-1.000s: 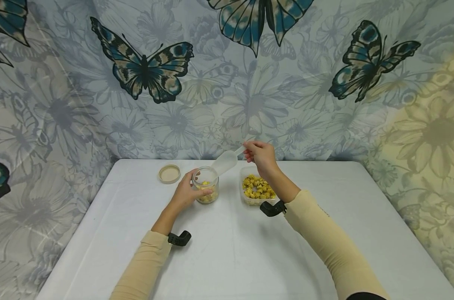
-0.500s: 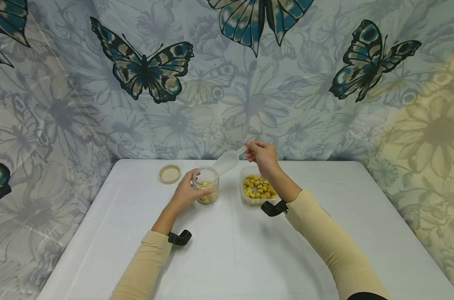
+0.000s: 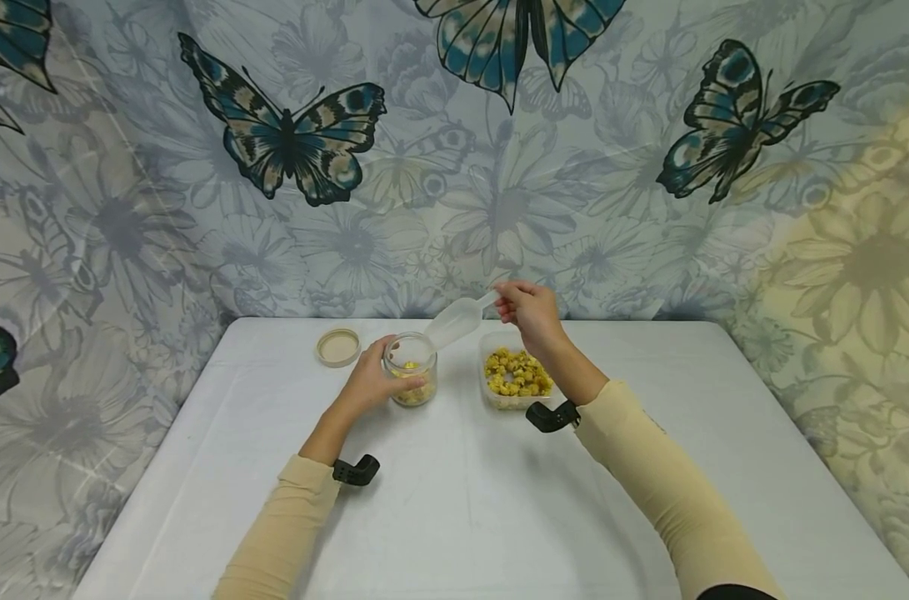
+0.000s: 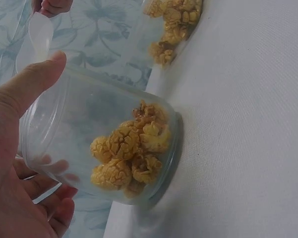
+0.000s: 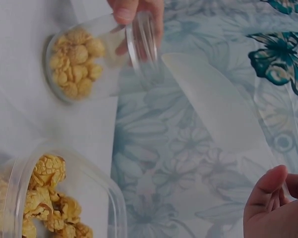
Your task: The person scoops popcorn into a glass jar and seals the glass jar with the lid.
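Note:
A clear glass jar stands on the table with caramel popcorn at its bottom. My left hand grips it, thumb on the near side and fingers round the back. My right hand pinches the handle of a translucent white scoop. The scoop slants down to the left, its tip at the jar's mouth; in the right wrist view the bowl looks bare of popcorn. Below the right hand sits a clear plastic tub holding more popcorn.
A round gold-rimmed lid lies left of the jar, near the back of the white table. Patterned cloth with butterflies hangs just beyond the table's back edge. Each wrist wears a black camera mount.
My right hand and the scoop have shifted slightly to the right, and the scoop's tip has drawn back toward the jar's rim. The left hand still holds the jar in nearly the same place.

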The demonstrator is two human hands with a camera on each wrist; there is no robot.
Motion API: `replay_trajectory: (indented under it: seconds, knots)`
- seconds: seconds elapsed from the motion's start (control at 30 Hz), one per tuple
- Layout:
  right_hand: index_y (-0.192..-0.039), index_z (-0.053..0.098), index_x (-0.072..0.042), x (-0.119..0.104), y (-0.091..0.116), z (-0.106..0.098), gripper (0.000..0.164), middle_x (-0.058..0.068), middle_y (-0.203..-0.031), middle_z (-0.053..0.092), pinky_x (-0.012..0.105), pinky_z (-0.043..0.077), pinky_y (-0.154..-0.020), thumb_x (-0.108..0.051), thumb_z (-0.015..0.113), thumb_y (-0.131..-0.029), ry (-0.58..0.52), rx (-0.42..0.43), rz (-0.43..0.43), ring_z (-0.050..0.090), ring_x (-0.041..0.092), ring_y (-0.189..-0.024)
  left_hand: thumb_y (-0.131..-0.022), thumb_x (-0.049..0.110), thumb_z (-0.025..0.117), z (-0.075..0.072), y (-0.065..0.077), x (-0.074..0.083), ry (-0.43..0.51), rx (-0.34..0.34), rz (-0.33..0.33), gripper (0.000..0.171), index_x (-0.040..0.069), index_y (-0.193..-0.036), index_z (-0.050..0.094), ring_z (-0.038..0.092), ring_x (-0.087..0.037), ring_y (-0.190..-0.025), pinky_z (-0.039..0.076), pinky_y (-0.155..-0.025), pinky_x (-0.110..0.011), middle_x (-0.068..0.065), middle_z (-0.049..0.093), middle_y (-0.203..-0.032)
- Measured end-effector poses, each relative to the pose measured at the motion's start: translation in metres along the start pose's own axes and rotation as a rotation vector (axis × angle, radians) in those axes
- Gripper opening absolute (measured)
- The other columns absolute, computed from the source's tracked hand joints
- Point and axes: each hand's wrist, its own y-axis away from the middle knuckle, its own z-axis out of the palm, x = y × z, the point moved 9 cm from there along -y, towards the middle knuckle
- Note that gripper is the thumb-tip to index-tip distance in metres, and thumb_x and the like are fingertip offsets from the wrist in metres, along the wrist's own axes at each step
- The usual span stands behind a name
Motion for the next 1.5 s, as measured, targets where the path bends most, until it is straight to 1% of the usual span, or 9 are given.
replay_trajectory:
  seconds: [0.2,0.37,0.5,0.57,0.73,0.8,1.03,1.27,1.5]
  knots:
    - [-0.122,0.059,0.005,-0.001,0.002,-0.002,0.030,-0.002,-0.071,0.062,0.016,0.049,-0.053,-0.014,0.054,-0.100,-0.039,-0.006,0.019,0.056,0.007,-0.060,-0.075,0.044,0.082,-0.001,-0.001,0.000,-0.021,-0.026,-0.017,0.102,0.006,-0.152,0.028,0.037,-0.039,-0.139,0.033,-0.113,-0.058,-0.019,0.039,-0.150]
    - [-0.114,0.060,-0.001,-0.001,0.004,-0.004,0.021,-0.003,-0.069,0.062,0.015,0.049,-0.053,-0.014,0.054,-0.100,-0.107,-0.024,0.044,0.056,0.006,-0.058,-0.074,0.047,0.082,-0.001,-0.002,0.000,0.000,-0.050,-0.030,0.108,0.003,-0.154,0.023,0.030,-0.039,-0.144,0.029,-0.116,-0.057,-0.021,0.031,-0.155]
    - [-0.110,0.060,-0.003,-0.002,0.006,-0.006,0.017,-0.003,-0.069,0.062,0.014,0.049,-0.052,-0.015,0.054,-0.100,-0.127,-0.024,0.056,0.056,0.006,-0.058,-0.075,0.047,0.081,-0.001,-0.001,0.001,0.006,-0.065,-0.039,0.109,0.004,-0.154,0.021,0.028,-0.039,-0.145,0.027,-0.117,-0.057,-0.021,0.027,-0.157]
    - [-0.108,0.061,-0.004,-0.002,0.007,-0.008,0.015,-0.003,-0.069,0.062,0.014,0.049,-0.053,-0.014,0.054,-0.100,-0.148,-0.029,0.062,0.056,0.006,-0.059,-0.075,0.046,0.081,-0.001,-0.001,0.001,0.004,-0.062,-0.041,0.108,0.004,-0.154,0.022,0.029,-0.039,-0.145,0.028,-0.117,-0.057,-0.021,0.027,-0.157]
    - [-0.102,0.062,-0.006,-0.003,0.008,-0.013,0.011,-0.002,-0.069,0.063,0.014,0.049,-0.054,-0.012,0.054,-0.100,-0.196,-0.036,0.066,0.056,0.007,-0.059,-0.076,0.041,0.081,-0.003,-0.001,0.005,0.035,-0.027,-0.027,0.101,0.008,-0.154,0.024,0.037,-0.040,-0.139,0.036,-0.111,-0.056,-0.019,0.030,-0.154]
    - [-0.100,0.063,-0.007,-0.004,0.009,-0.016,0.010,-0.002,-0.069,0.063,0.014,0.049,-0.054,-0.012,0.054,-0.100,-0.207,-0.037,0.065,0.056,0.007,-0.059,-0.077,0.038,0.081,-0.004,-0.001,0.009,0.056,-0.010,-0.008,0.100,0.009,-0.154,0.024,0.037,-0.040,-0.138,0.036,-0.111,-0.055,-0.017,0.030,-0.154]
    - [-0.093,0.067,-0.008,-0.011,0.015,-0.030,0.016,-0.001,-0.068,0.063,0.016,0.049,-0.054,-0.012,0.054,-0.100,-0.264,-0.034,0.038,0.057,0.008,-0.059,-0.076,0.042,0.082,-0.010,-0.001,0.024,0.059,0.034,0.044,0.101,0.014,-0.154,0.024,0.025,-0.034,-0.147,0.026,-0.117,-0.058,-0.012,0.025,-0.157]
    - [-0.095,0.066,-0.008,-0.018,0.022,-0.046,0.012,-0.002,-0.067,0.064,0.015,0.050,-0.053,-0.012,0.056,-0.099,-0.226,0.030,0.021,0.057,0.008,-0.057,-0.077,0.042,0.081,-0.014,-0.003,0.044,0.031,0.053,0.077,0.099,0.018,-0.155,0.025,0.023,-0.036,-0.148,0.025,-0.116,-0.061,-0.010,0.022,-0.159]
    - [-0.092,0.069,-0.012,-0.022,0.025,-0.060,0.013,-0.002,-0.068,0.064,0.015,0.050,-0.054,-0.014,0.057,-0.098,-0.221,0.050,-0.008,0.057,0.007,-0.058,-0.077,0.042,0.081,-0.007,-0.004,0.063,0.031,0.041,0.122,0.100,0.017,-0.155,0.024,0.022,-0.035,-0.148,0.027,-0.115,-0.062,-0.009,0.018,-0.161]
